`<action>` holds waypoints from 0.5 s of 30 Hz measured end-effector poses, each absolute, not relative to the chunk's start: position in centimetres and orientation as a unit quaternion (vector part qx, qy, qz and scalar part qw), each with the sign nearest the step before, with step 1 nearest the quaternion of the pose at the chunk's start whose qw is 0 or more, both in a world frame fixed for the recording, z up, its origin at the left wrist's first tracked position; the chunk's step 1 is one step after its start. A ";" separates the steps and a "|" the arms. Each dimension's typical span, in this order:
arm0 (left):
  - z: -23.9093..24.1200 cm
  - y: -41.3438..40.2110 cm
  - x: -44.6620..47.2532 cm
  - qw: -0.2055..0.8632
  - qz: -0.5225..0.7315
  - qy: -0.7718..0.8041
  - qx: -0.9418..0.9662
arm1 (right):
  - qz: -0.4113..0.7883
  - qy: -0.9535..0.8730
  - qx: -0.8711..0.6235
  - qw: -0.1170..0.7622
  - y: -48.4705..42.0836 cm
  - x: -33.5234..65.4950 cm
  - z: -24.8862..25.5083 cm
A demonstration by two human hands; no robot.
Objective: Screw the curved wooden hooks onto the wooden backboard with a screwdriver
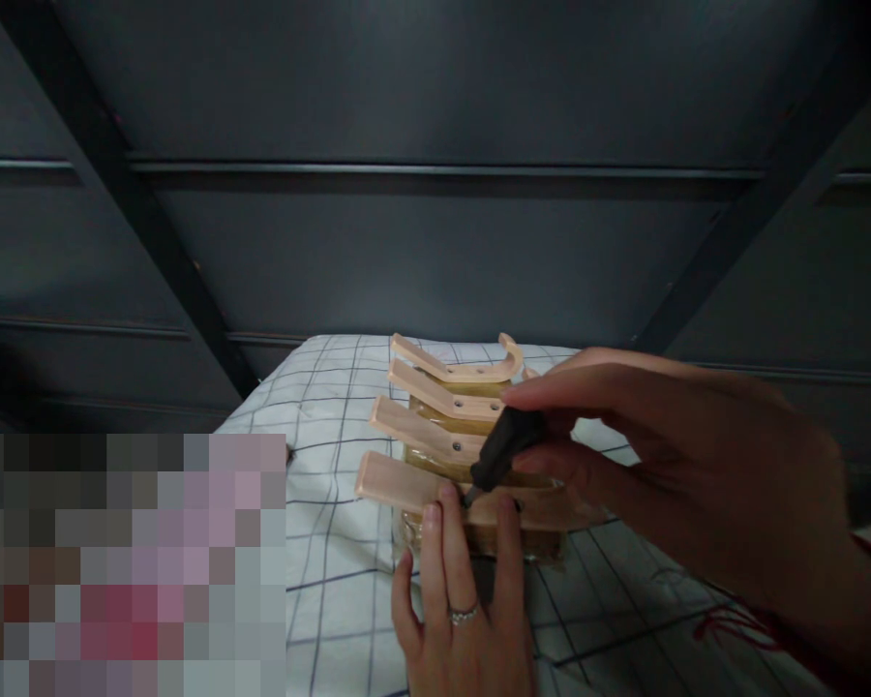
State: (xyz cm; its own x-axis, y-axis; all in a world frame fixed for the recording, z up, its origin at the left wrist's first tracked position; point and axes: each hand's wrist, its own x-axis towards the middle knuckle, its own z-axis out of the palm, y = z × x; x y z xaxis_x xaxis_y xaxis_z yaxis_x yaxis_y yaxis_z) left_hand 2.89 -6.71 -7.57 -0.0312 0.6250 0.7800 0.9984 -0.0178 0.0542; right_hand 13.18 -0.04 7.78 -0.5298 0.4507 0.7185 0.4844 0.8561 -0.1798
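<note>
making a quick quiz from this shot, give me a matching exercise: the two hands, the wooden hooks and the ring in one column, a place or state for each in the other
Column one
1. left hand
2. right hand
3. wooden hooks
4. ring

Column two
a. worn on a finger of the left hand
b. grips the black-handled screwdriver
c. lie in a row on the checked cloth
d. fingertips rest on the nearest of the wooden hooks

Pairs: 1-d, 2-b, 3-c, 4-a
</note>
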 end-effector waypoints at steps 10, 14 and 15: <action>-7.7 -6.8 2.9 0.292 -0.334 -0.634 -0.633 | 0.045 -0.865 -0.258 0.429 -0.1 12.8 7.0; -7.7 -6.7 2.9 0.289 -0.329 -0.638 -0.633 | -0.019 -0.882 -0.243 0.404 0.2 13.1 7.3; -7.7 -6.7 2.9 0.289 -0.329 -0.639 -0.633 | -0.034 -0.879 -0.252 0.403 0.4 13.2 7.4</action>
State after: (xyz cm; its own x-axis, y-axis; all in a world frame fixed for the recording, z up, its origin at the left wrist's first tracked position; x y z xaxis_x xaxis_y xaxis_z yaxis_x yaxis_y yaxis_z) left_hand 2.94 -6.72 -7.69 -0.0325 0.6188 0.7849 0.9983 -0.0173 0.0550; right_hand 13.17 0.35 7.42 -0.5483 0.4154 0.7259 0.4703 0.8708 -0.1431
